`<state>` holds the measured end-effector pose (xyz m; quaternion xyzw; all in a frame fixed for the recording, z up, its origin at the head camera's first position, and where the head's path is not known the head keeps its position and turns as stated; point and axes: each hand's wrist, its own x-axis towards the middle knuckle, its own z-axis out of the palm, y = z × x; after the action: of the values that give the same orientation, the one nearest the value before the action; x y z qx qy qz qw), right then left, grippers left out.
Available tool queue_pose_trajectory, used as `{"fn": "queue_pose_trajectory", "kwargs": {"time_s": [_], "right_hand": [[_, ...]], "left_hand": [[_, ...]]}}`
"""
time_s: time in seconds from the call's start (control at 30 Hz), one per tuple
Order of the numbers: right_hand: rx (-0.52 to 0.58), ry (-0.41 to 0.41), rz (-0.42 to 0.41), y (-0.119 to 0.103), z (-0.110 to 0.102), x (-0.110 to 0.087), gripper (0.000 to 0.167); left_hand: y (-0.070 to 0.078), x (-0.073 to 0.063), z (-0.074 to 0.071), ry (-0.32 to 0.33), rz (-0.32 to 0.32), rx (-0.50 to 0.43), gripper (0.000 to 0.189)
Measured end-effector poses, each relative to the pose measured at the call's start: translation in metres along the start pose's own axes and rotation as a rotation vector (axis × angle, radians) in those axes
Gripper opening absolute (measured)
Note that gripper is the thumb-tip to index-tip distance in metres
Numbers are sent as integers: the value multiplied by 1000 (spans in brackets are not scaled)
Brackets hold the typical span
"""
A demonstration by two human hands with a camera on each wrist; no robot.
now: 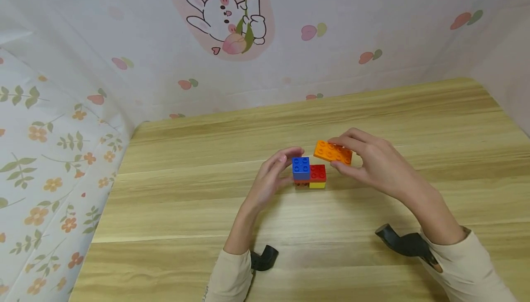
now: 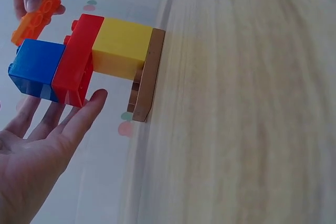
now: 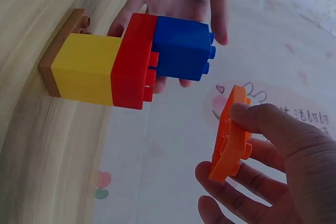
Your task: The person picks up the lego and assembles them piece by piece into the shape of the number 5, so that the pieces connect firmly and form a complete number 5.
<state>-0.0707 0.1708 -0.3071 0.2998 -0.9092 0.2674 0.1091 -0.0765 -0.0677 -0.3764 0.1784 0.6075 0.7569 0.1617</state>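
Note:
A small stack of toy building bricks stands upright on the wooden table. At its base lies a flat brown brick [image 2: 151, 72], with a yellow brick [image 3: 86, 69] on one end of it. Across the yellow one sits a longer red brick [image 1: 318, 172], its left end overhanging the brown brick and topped by a blue brick [image 1: 301, 168]. My left hand [image 1: 269, 178] is at the stack's left side, fingers loosely extended behind the blue and red bricks. Just right of the stack, my right hand [image 1: 374, 162] pinches a thin orange brick [image 1: 331, 151] between thumb and fingers, tilted and raised.
Pale wood tabletop [image 1: 174, 201] stretches around the stack. A printed cloth with a rabbit [image 1: 225, 14] hangs behind the table's far edge, and a floral cloth [image 1: 49, 191] hangs at the left. Black curved mounts [image 1: 403, 242] stick out from both sleeves.

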Motion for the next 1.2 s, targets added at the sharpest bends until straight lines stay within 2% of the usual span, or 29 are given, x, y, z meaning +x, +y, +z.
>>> {"fn": "queue_pose_trajectory", "kwargs": {"time_s": [0.1,0.3,0.4,0.77,1.07,1.2], "right_hand": [[6,8,-27,-2,-1,2,41],[13,-1,-42,-8,-1,7,40],[15,0,-47,-11,-1,9,40],[6,-13,-88,-19,1,16,39],[3,-28,-98,-21,4,17,37],[-1,-36,-103,-21,6,18,37]], "left_hand": [[2,0,1,3,-10,14,50],[21,-3,7,11,-44,50,41],[25,-4,8,9,-47,67,42],[4,2,1,-7,19,2,43],[5,1,1,-21,37,-16,46],[5,0,2,-12,30,10,47]]}}
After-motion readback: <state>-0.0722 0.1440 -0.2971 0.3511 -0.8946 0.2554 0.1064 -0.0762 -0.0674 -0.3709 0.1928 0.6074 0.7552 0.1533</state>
